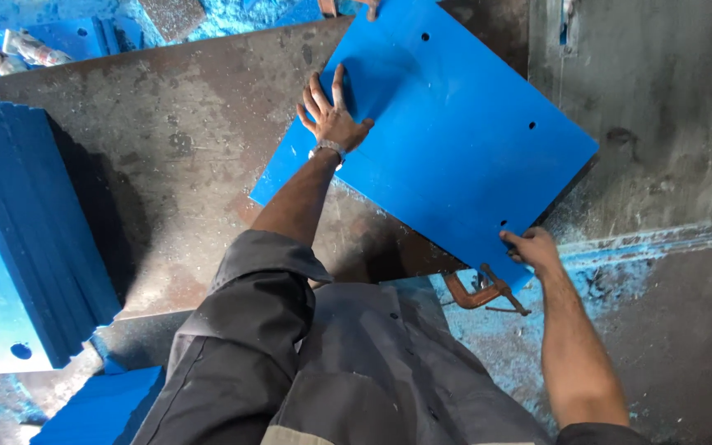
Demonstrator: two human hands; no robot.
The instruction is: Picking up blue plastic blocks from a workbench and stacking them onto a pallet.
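A fabrication workshop, seen from above a worker in grey overalls: a scarred, rust-stained steel worktop (166, 156) fills the frame, its surface and the floor at 5 o'clock dusted with blue shavings. A large blue plastic sheet (447, 140) drilled with small holes lies on the worktop at 1 o'clock, above a rusty C-clamp (484, 290) fixed at the worktop's edge. More blue panels (35, 222) stand stacked on edge at 9 o'clock, and a power tool (14, 51) rests on another blue sheet at 11 o'clock.
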